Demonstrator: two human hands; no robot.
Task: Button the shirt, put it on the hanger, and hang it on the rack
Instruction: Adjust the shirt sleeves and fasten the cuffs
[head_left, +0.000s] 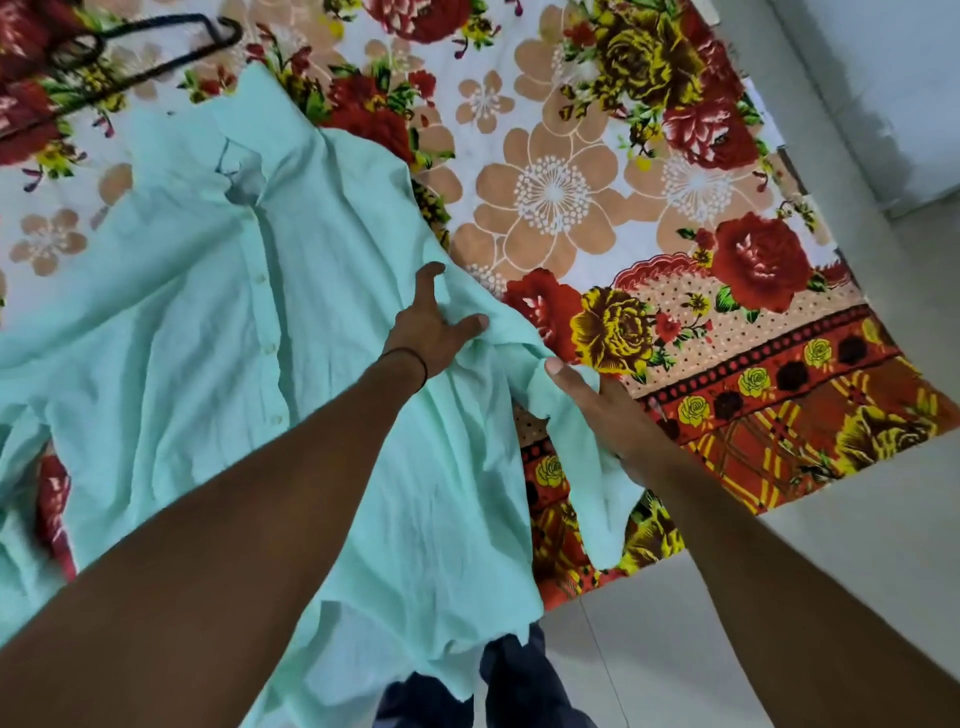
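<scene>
A mint-green shirt (197, 322) lies spread front-up on the flowered bed, collar toward the far side, its button placket running down the middle. My left hand (431, 327) rests on the shirt's right side with fingers spread on the cloth. My right hand (597, 400) holds the shirt's right sleeve near the bed's edge, thumb on top and cloth draped over the fingers. A black hanger (150, 62) lies on the bed at the far left, beyond the collar. No rack is in view.
The floral bedsheet (597, 208) covers the bed, whose corner (883, 415) ends at the right above a pale tiled floor (831, 571). The shirt's hem hangs over the near edge toward my legs (519, 691).
</scene>
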